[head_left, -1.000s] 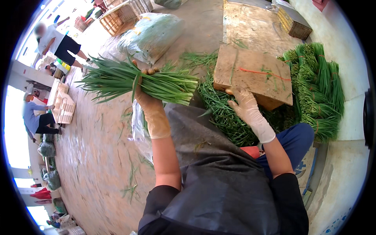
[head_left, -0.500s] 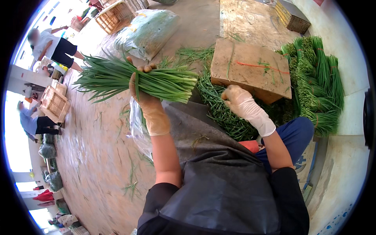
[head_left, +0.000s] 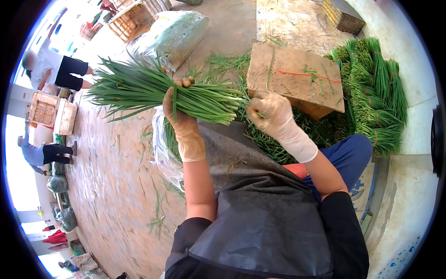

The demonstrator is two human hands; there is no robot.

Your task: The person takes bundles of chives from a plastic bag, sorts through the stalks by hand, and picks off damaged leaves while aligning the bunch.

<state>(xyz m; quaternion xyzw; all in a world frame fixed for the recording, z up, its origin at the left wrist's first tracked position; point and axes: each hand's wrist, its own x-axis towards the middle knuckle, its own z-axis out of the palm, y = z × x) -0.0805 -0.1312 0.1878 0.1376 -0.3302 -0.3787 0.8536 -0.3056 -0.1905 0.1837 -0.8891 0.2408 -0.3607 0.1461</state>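
Left hand grips a chive bundle (leaves leftward) — right hand at its cut ends.

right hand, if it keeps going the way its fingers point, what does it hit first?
Likely the pale cut ends of the green onion bunch held in the left hand. The right hand points leftward at them, seemingly already touching; depth is unclear.

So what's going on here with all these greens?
A seated person in thin gloves and a dark apron is handling long green chives. The left hand holds a thick bunch of chives off the ground, leaves fanning out to the left. The right hand is at the bunch's cut ends, fingers pinched there. In front sits a wooden block, with loose chives beneath it and tied bundles stacked to the right. Other people crouch farther off at the left.
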